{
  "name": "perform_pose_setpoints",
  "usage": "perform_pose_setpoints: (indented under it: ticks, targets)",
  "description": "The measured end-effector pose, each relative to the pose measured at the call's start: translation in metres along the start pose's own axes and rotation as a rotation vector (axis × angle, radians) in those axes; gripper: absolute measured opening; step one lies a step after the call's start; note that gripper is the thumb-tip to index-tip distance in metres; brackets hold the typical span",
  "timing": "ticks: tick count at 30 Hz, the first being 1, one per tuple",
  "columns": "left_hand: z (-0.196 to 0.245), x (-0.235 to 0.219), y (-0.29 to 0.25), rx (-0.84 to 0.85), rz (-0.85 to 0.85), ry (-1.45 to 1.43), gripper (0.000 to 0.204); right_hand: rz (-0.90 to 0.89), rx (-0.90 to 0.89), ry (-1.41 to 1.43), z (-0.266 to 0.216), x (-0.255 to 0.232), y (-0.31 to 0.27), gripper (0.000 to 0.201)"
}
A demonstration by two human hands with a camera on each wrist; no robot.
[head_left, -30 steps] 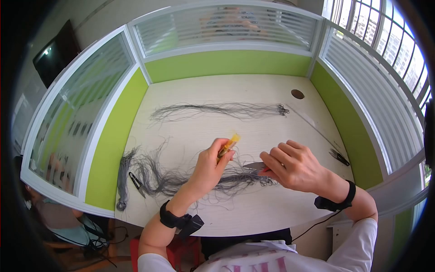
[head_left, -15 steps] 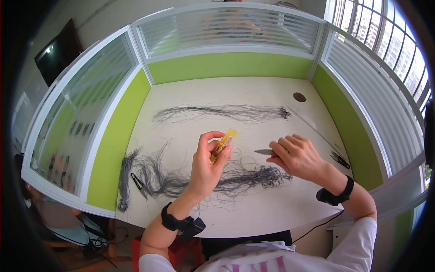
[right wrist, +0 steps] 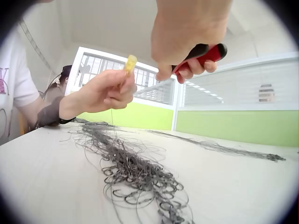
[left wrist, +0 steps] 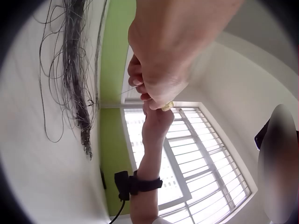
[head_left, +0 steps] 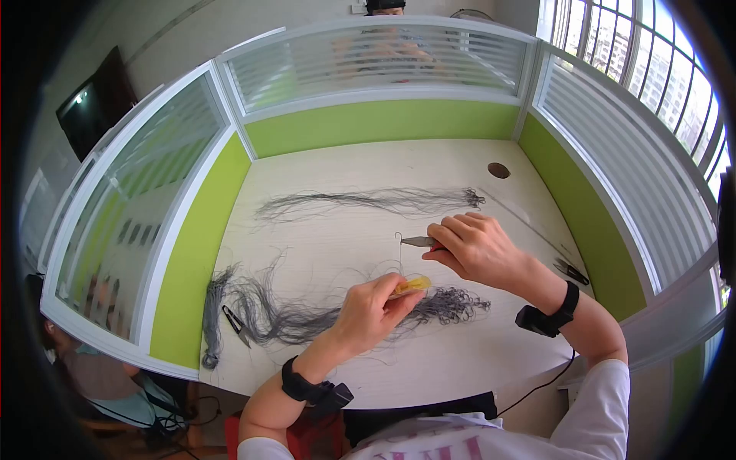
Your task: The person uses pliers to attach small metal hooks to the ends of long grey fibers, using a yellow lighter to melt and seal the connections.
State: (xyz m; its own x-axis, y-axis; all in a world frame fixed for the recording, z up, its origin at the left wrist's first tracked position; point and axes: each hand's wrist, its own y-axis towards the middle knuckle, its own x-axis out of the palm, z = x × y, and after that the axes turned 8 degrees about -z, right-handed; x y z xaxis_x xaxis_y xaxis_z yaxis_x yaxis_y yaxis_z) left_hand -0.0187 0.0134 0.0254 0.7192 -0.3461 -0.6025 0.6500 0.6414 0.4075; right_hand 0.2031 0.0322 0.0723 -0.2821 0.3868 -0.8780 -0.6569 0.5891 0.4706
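My right hand (head_left: 479, 245) grips pliers (head_left: 418, 241) with red and black handles (right wrist: 212, 54), their grey tip pointing left. At that tip is a small fishing hook (head_left: 399, 236), with a thin line running down toward the left hand. My left hand (head_left: 368, 310) pinches a yellow, see-through tube-like tool (head_left: 414, 285) between thumb and fingers; its end sticks out to the right in the head view. Below both hands lies a tangled grey bundle of lined hooks (head_left: 452, 305), its curled hooks (right wrist: 135, 168) large in the right wrist view.
Another bundle of dark lines (head_left: 368, 202) stretches across the back of the table. A tied grey hank (head_left: 212, 322) and black snips (head_left: 236, 326) lie at the left. More snips (head_left: 571, 272) and a thin rod (head_left: 529, 218) are near the right partition (head_left: 586, 215).
The left hand has come down and toward the body, tilting the yellow tool from steep to nearly flat. The right hand has moved up and left; a hook now shows at the pliers' tip.
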Motion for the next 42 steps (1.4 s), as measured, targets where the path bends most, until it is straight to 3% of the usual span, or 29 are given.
perform_pose_setpoints:
  ticks: [2,3,6,9,15,19,21,22,24,28,30,39,42]
  targets:
    - [0.006,-0.009,-0.001,-0.097,0.109,0.102,0.025,0.004,0.028,0.056,-0.004,0.008,-0.007,0.025]
    - [0.003,-0.008,0.000,-0.096,0.115,0.099,0.025,0.009,0.064,0.115,-0.007,0.010,-0.010,0.025]
    - [-0.006,-0.007,0.004,-0.048,0.370,0.003,0.028,0.051,0.100,0.170,-0.016,0.016,-0.012,0.024]
    - [-0.003,-0.009,0.002,-0.196,0.385,-0.065,0.030,0.072,0.156,0.193,-0.026,0.022,-0.013,0.023]
    - [-0.017,-0.006,0.011,-0.238,0.563,-0.201,0.027,0.094,0.208,0.275,-0.037,0.027,-0.014,0.023]
    - [-0.031,-0.013,0.008,-0.359,0.493,-0.392,0.029,0.094,0.185,0.315,-0.041,0.025,-0.018,0.023]
    - [-0.032,-0.018,0.009,-0.470,0.334,-0.492,0.029,0.104,0.175,0.322,-0.041,0.026,-0.018,0.023]
    - [-0.030,-0.015,0.009,-0.473,0.335,-0.492,0.029,0.119,0.158,0.307,-0.040,0.025,-0.018,0.023]
    - [-0.024,-0.008,0.010,-0.427,0.327,-0.170,0.029,0.137,0.149,0.292,-0.039,0.022,-0.017,0.023]
    - [-0.015,-0.007,0.009,-0.381,0.137,-0.047,0.027,0.157,0.149,0.288,-0.037,0.019,-0.018,0.023]
    - [-0.020,0.002,0.006,-0.102,0.089,0.025,0.027,0.174,0.158,0.276,-0.033,0.022,-0.018,0.023]
    - [-0.003,0.002,0.002,0.180,0.118,0.350,0.041,0.164,0.230,0.263,-0.031,0.023,-0.022,0.022]
    - [-0.008,0.004,-0.001,0.186,0.131,0.449,0.044,0.157,0.260,0.235,-0.029,0.025,-0.023,0.022]
